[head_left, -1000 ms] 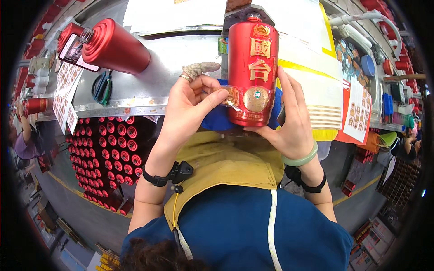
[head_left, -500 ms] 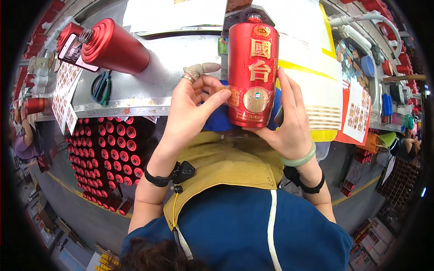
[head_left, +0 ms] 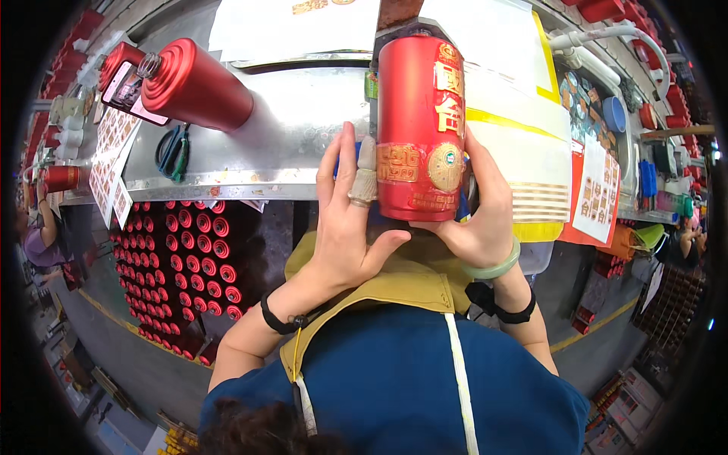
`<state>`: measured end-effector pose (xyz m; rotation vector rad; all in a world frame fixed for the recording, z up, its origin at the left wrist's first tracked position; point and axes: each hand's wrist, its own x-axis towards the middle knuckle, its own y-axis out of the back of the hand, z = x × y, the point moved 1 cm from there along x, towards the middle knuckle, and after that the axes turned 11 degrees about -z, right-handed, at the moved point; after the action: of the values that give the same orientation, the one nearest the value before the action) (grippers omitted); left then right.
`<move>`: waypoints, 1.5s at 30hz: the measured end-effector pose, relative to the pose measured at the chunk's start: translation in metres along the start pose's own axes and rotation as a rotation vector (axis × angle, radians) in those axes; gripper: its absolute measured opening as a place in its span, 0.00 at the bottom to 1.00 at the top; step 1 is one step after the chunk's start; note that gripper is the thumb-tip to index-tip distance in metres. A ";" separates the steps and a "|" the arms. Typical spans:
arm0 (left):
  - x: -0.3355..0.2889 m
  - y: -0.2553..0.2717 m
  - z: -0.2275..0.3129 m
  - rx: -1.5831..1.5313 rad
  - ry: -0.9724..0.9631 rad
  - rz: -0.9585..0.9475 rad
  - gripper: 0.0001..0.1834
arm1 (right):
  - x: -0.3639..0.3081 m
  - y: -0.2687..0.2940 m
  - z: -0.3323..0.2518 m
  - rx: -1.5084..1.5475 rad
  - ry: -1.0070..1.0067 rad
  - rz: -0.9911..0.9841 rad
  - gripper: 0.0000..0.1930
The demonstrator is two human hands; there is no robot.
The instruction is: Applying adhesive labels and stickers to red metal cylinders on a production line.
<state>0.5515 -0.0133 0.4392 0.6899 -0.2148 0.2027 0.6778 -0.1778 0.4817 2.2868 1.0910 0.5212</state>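
A red bottle (head_left: 413,106) with raised gold characters and a round gold emblem lies with its neck pointing away from me. My right hand (head_left: 485,197) grips its right side and base, thumb underneath. On the bottle's lower left side sits a gold patterned decal (head_left: 398,163). My left hand (head_left: 345,212) is beside that decal, fingers extended and thumb spread, holding nothing. A pale cover on its index finger is at the bottle's side; whether it presses there I cannot tell. Something blue shows behind the bottle.
To the left on the metal table stand red bottles (head_left: 197,87), a phone (head_left: 129,95), decal sheets (head_left: 114,148) and scissors (head_left: 173,152). White sheets with yellow edges (head_left: 523,144) lie right, near a blue cup (head_left: 614,114). Many red bottles (head_left: 182,265) stand below the table's left edge.
My left hand has let go of the decal strip, now flat on the bottle, and its fingers have straightened. The bottle has rolled to the right, its characters shifting that way.
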 end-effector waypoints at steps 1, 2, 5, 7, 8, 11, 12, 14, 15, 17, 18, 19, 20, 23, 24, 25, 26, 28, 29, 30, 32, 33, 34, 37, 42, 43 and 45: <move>0.000 -0.001 -0.001 0.061 -0.015 -0.007 0.45 | 0.000 0.001 -0.001 0.018 0.017 -0.002 0.55; 0.001 -0.002 -0.002 0.120 -0.033 -0.016 0.45 | 0.000 0.002 0.000 0.016 0.016 0.003 0.55; 0.002 -0.003 0.004 0.174 -0.060 -0.078 0.45 | 0.000 0.006 -0.002 0.085 0.024 0.044 0.56; 0.006 -0.001 0.011 0.127 0.051 -0.047 0.52 | 0.004 0.013 -0.013 0.038 -0.028 0.011 0.55; 0.010 0.001 0.011 0.083 0.044 0.025 0.55 | 0.004 0.016 -0.016 0.036 -0.033 0.020 0.55; 0.026 0.007 0.012 0.001 0.018 0.077 0.55 | 0.004 0.015 -0.018 -0.107 0.017 0.100 0.54; 0.031 0.008 0.014 0.076 -0.022 0.067 0.58 | 0.003 0.011 -0.016 -0.107 0.014 0.106 0.54; 0.037 0.006 0.010 0.155 -0.061 0.056 0.60 | 0.001 0.006 -0.013 -0.203 -0.035 0.081 0.54; 0.036 0.002 0.003 0.067 -0.040 0.056 0.60 | 0.001 0.007 -0.014 -0.200 -0.033 0.080 0.54; 0.035 0.001 0.001 0.002 -0.049 0.085 0.58 | 0.000 0.015 -0.014 -0.064 -0.003 0.008 0.52; 0.034 0.001 0.000 0.003 -0.047 0.083 0.58 | -0.001 0.020 -0.013 0.004 0.011 -0.028 0.51; 0.033 0.000 -0.001 -0.026 -0.052 0.082 0.58 | -0.001 0.026 -0.012 0.006 0.010 -0.029 0.51; 0.033 0.000 0.000 -0.058 -0.060 0.080 0.58 | -0.001 0.036 -0.011 -0.064 0.054 -0.046 0.47; 0.040 0.006 0.012 -0.011 -0.100 0.080 0.57 | -0.006 0.045 -0.004 -0.073 0.012 0.011 0.38; 0.041 0.007 0.014 -0.013 -0.102 0.078 0.57 | -0.007 0.045 -0.002 -0.011 -0.073 0.086 0.32; 0.042 0.007 0.015 -0.002 -0.134 0.077 0.56 | -0.005 0.046 -0.003 0.079 -0.067 0.172 0.27; 0.043 0.007 0.017 0.008 -0.166 0.078 0.56 | 0.001 0.047 -0.009 0.169 -0.059 0.258 0.23; 0.041 0.004 0.018 0.011 -0.163 0.122 0.56 | 0.017 0.055 -0.025 0.076 0.050 0.261 0.19; 0.039 0.003 0.017 -0.003 -0.135 0.142 0.56 | 0.024 0.058 -0.034 -0.093 0.203 0.169 0.17; 0.038 0.002 0.015 -0.016 -0.107 0.161 0.56 | 0.028 0.057 -0.042 -0.262 0.354 0.075 0.16; 0.036 -0.002 0.012 -0.026 -0.098 0.178 0.56 | 0.031 0.048 -0.047 -0.260 0.350 -0.037 0.15; 0.036 -0.003 0.012 -0.036 -0.087 0.195 0.56 | 0.034 0.044 -0.044 -0.322 0.366 -0.017 0.16; 0.037 -0.002 0.014 -0.037 -0.090 0.193 0.56 | 0.037 0.043 -0.041 -0.383 0.381 0.003 0.17; 0.039 0.008 0.019 0.073 -0.118 0.125 0.54 | 0.040 0.059 -0.043 -0.426 0.371 0.044 0.15; 0.028 0.008 0.002 -0.144 0.020 0.016 0.56 | 0.037 0.061 -0.027 -0.097 0.235 0.095 0.14; 0.028 0.010 0.005 -0.067 0.009 -0.008 0.56 | 0.035 0.064 -0.021 -0.051 0.181 0.170 0.13; 0.030 0.010 0.006 0.036 -0.025 -0.004 0.55 | 0.024 0.062 -0.011 0.137 -0.040 0.191 0.10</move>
<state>0.5773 -0.0059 0.4578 0.7287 -0.2343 0.1947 0.7223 -0.1877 0.5315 2.5266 0.9189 0.4846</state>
